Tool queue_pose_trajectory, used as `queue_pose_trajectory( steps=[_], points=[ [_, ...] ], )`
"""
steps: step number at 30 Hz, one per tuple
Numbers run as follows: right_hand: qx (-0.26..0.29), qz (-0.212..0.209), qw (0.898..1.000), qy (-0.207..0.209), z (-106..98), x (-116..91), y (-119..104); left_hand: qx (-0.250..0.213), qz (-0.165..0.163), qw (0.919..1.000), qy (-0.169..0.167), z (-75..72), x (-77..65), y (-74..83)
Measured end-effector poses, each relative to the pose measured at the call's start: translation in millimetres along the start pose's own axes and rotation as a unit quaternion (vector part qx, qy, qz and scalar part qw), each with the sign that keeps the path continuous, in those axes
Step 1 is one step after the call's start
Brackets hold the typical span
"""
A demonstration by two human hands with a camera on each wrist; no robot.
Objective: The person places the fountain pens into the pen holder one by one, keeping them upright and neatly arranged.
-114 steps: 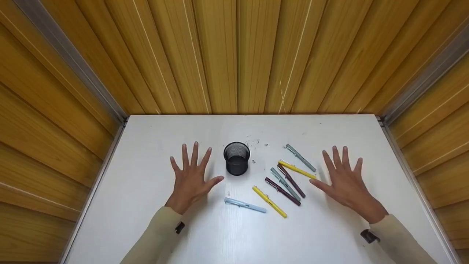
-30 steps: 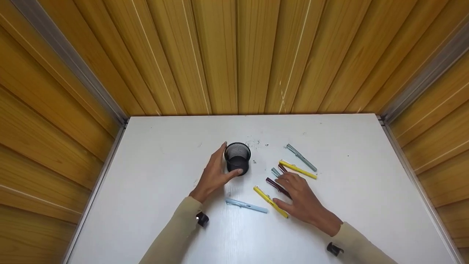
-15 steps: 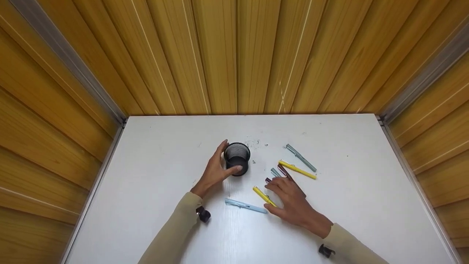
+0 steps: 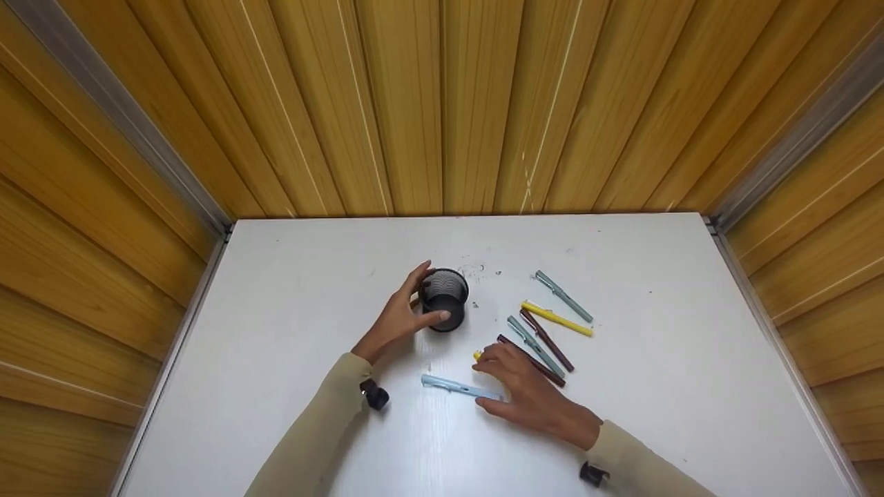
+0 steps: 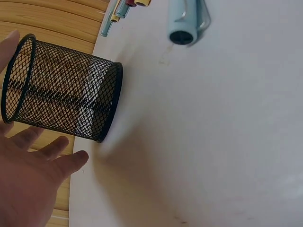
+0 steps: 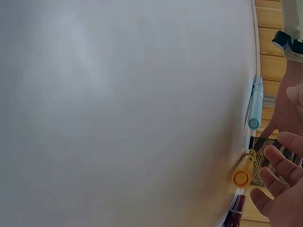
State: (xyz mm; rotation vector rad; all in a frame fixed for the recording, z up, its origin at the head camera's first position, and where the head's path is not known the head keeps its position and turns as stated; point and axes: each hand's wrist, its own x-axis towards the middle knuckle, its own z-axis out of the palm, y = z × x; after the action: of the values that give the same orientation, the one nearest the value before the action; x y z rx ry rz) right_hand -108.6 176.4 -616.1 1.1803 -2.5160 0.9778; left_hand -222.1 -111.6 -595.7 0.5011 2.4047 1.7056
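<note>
Yellow-brown wood-look panels (image 4: 414,103) run up the back & both sides, w/ a white table (image 4: 276,290) below. Beige sleeves (image 4: 311,428) come in from bottom L & R. My L hand (image 4: 400,321) is round the black mesh cup (image 4: 445,284), thumb bent across its near side, fingers along its L side & back, so it's held btwn them; can't tell how firmly. My R hand (image 4: 528,390) has fingers & thumb apart, fingers slightly bent, right over the near pens. Cup stands upright abt mid-table, L of most pens. Lt blue pen (image 4: 449,384) lies nearest me, R thumb right by it, can't tell if touching. Near yellow pen (image 6: 245,168) is mostly hidden under my R fingers from above, just one end showing. Next come a dk red pen (image 4: 550,374), partly covered by my hand, then a grey-green pen (image 4: 535,345) & a brown-red pen (image 4: 549,342), all slanting abt the same way. Far yellow pen (image 4: 556,319) lies just past those, & the far grey-green pen (image 4: 563,295) is furthest back. Black clips (image 4: 375,395) sit at both cuffs. Tiny dk specks (image 4: 473,268) dot the table nr the cup.
</note>
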Motion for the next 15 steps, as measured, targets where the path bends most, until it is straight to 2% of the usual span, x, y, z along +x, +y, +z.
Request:
queue_pose_trajectory(
  steps=[6, 15],
  points=[
    [0.017, -0.019, 1.0, 0.004, 8.9, 7.0, 0.7, -0.025, 0.001, 0.9996, -0.01, -0.3, 1.3, -2.7],
    [0.044, -0.007, 0.999, -0.011, 17.7, 12.1, -0.2, -0.055, 0.01, 0.9983, -0.017, 0.1, 3.5, -5.6]
  ],
)
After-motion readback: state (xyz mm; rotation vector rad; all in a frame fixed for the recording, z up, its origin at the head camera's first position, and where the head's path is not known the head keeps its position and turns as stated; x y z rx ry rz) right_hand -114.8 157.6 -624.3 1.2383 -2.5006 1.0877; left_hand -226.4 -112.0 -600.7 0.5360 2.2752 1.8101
